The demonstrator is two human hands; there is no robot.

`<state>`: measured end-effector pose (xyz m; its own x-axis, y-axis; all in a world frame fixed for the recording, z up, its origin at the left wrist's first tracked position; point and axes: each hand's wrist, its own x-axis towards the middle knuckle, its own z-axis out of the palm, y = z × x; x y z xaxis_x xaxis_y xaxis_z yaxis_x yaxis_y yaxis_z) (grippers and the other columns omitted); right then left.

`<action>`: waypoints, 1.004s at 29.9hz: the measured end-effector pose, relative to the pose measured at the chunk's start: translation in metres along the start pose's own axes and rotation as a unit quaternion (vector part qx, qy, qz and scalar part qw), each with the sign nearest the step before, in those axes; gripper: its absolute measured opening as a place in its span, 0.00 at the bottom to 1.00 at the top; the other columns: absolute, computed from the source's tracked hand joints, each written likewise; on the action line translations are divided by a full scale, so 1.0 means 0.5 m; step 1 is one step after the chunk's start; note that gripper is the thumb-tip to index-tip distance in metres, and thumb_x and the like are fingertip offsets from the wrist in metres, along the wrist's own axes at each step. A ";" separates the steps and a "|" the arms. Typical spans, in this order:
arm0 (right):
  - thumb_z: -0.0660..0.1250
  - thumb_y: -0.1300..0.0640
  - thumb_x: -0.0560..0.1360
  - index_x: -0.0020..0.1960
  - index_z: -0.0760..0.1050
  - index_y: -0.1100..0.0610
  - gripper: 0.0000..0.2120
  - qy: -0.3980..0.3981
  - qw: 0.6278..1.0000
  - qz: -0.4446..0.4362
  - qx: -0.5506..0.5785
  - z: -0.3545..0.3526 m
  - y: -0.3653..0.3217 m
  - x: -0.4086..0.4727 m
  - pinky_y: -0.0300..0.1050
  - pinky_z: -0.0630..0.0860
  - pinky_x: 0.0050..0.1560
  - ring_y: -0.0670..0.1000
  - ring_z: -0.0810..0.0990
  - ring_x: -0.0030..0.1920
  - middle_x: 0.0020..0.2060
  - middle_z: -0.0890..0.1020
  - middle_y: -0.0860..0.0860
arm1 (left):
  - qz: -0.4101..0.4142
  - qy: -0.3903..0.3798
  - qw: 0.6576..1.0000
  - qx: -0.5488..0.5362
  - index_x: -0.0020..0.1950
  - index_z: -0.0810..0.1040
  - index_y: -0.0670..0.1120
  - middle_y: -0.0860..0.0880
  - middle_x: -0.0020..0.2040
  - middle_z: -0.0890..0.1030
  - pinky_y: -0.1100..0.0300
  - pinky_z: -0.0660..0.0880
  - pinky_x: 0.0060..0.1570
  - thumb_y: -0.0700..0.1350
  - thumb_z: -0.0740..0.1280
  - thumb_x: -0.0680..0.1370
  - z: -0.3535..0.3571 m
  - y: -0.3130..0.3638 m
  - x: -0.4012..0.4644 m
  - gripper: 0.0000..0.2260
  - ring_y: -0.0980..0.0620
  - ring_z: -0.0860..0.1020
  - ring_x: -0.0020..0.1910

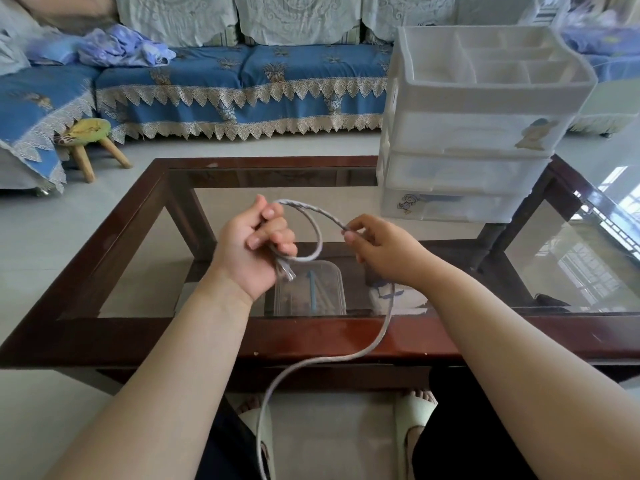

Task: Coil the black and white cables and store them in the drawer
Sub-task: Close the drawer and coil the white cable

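Note:
A white braided cable [318, 237] forms one loop above the glass coffee table. My left hand [256, 251] is shut around the loop's base, with the cable's clear plug sticking out below the fist. My right hand [377, 249] pinches the cable a little to the right of the loop. From there the cable hangs down over the table's front edge toward the floor between my legs. The white plastic drawer unit [471, 133] stands on the table's right rear, all its drawers shut. No black cable is in view.
The glass table [114, 334] has a dark wooden frame. A clear plastic box [308, 289] lies on the shelf under the glass. A blue sofa [242, 84] runs along the back, with a small stool [90, 140] at the left.

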<state>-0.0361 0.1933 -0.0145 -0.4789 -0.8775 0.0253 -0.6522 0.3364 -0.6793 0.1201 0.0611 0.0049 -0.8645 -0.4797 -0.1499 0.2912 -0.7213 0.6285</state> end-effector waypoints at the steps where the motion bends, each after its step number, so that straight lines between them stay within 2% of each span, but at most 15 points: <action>1: 0.58 0.50 0.81 0.62 0.70 0.50 0.12 -0.012 0.999 0.011 0.028 0.001 0.002 -0.001 0.38 0.69 0.33 0.43 0.74 0.30 0.34 0.79 0.47 | 0.017 0.011 0.999 -0.035 0.33 0.66 0.48 0.53 0.16 0.61 0.68 0.64 0.20 0.50 0.52 0.84 -0.009 0.009 0.003 0.20 0.60 0.63 0.17; 4: 0.58 0.55 0.81 0.66 0.64 0.49 0.14 -0.018 0.975 0.043 0.216 0.008 -0.001 -0.009 0.40 0.73 0.27 0.46 0.73 0.24 0.35 0.79 0.51 | 0.053 0.061 0.991 -0.111 0.32 0.67 0.47 0.54 0.18 0.62 0.67 0.59 0.19 0.48 0.52 0.84 -0.027 0.020 0.005 0.20 0.57 0.60 0.16; 6: 0.58 0.54 0.81 0.67 0.63 0.50 0.15 0.019 0.955 0.072 0.289 0.013 -0.008 -0.012 0.42 0.74 0.26 0.47 0.74 0.26 0.38 0.79 0.53 | 0.075 0.098 0.983 -0.136 0.31 0.67 0.47 0.54 0.19 0.63 0.67 0.59 0.19 0.49 0.52 0.84 -0.031 0.021 0.003 0.21 0.57 0.60 0.16; 7: 0.58 0.53 0.81 0.68 0.62 0.50 0.17 0.053 0.961 0.082 0.260 0.016 -0.011 -0.010 0.42 0.73 0.27 0.47 0.75 0.28 0.40 0.79 0.53 | 0.083 0.115 0.980 -0.141 0.31 0.68 0.46 0.54 0.19 0.63 0.67 0.59 0.20 0.49 0.52 0.84 -0.032 0.022 0.003 0.21 0.57 0.60 0.17; 10: 0.57 0.53 0.81 0.69 0.61 0.50 0.17 0.145 0.986 0.063 0.046 0.023 -0.014 -0.007 0.44 0.72 0.37 0.51 0.78 0.42 0.46 0.78 0.50 | 0.082 0.147 0.976 -0.139 0.31 0.68 0.46 0.54 0.20 0.63 0.67 0.58 0.20 0.49 0.52 0.84 -0.033 0.023 0.002 0.22 0.56 0.60 0.17; 13: 0.56 0.55 0.81 0.65 0.66 0.53 0.12 0.159 0.980 0.033 -0.113 0.028 -0.010 -0.007 0.51 0.76 0.42 0.58 0.79 0.47 0.53 0.80 0.53 | 0.084 0.154 0.979 -0.102 0.32 0.68 0.46 0.54 0.21 0.64 0.67 0.59 0.19 0.50 0.52 0.84 -0.033 0.022 0.000 0.22 0.57 0.60 0.17; 15: 0.56 0.57 0.81 0.62 0.69 0.54 0.11 0.104 0.972 0.056 -0.204 0.032 -0.007 -0.006 0.49 0.76 0.40 0.59 0.78 0.45 0.52 0.80 0.55 | 0.093 0.144 0.983 -0.058 0.32 0.68 0.47 0.54 0.21 0.64 0.67 0.59 0.20 0.51 0.52 0.84 -0.031 0.022 -0.001 0.22 0.57 0.60 0.17; 17: 0.57 0.60 0.80 0.62 0.71 0.54 0.12 0.014 0.958 0.076 -0.276 0.038 -0.013 -0.007 0.47 0.73 0.38 0.58 0.79 0.44 0.49 0.81 0.54 | 0.106 0.131 0.986 -0.007 0.33 0.68 0.47 0.54 0.21 0.64 0.66 0.58 0.20 0.51 0.51 0.84 -0.028 0.023 -0.002 0.21 0.57 0.59 0.17; 21: 0.58 0.64 0.77 0.63 0.72 0.51 0.17 -0.117 0.929 0.016 -0.351 0.066 -0.041 -0.027 0.46 0.72 0.38 0.55 0.79 0.47 0.52 0.80 0.52 | 0.129 0.103 0.981 0.100 0.34 0.67 0.47 0.53 0.22 0.65 0.65 0.59 0.22 0.52 0.50 0.84 -0.017 0.016 -0.002 0.21 0.58 0.59 0.19; 24: 0.56 0.57 0.80 0.60 0.74 0.51 0.12 -0.170 0.943 -0.032 -0.284 0.083 -0.058 -0.041 0.45 0.71 0.40 0.53 0.76 0.42 0.49 0.81 0.50 | 0.147 0.085 0.960 0.223 0.36 0.67 0.46 0.51 0.24 0.68 0.64 0.61 0.23 0.52 0.49 0.85 -0.013 0.013 -0.001 0.20 0.56 0.61 0.21; 27: 0.55 0.56 0.81 0.51 0.77 0.56 0.12 -0.228 0.961 -0.037 -0.150 0.079 -0.062 -0.044 0.45 0.75 0.43 0.52 0.79 0.38 0.36 0.82 0.46 | 0.158 0.074 0.924 0.339 0.38 0.67 0.46 0.50 0.26 0.73 0.61 0.64 0.26 0.51 0.50 0.85 -0.018 0.006 -0.003 0.19 0.54 0.65 0.24; 30: 0.54 0.56 0.82 0.50 0.77 0.61 0.14 -0.259 0.964 -0.024 -0.051 0.060 -0.061 -0.047 0.40 0.74 0.35 0.49 0.74 0.25 0.29 0.79 0.46 | 0.170 0.077 0.868 0.461 0.39 0.68 0.46 0.48 0.30 0.80 0.61 0.69 0.29 0.51 0.50 0.85 -0.020 -0.004 -0.005 0.18 0.53 0.71 0.26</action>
<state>0.0124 0.1935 -0.0164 -0.1058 -0.9374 -0.3319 -0.7335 0.2989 -0.6105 0.1259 0.0586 -0.0035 -0.7074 -0.6985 0.1080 0.0062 0.1466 0.9892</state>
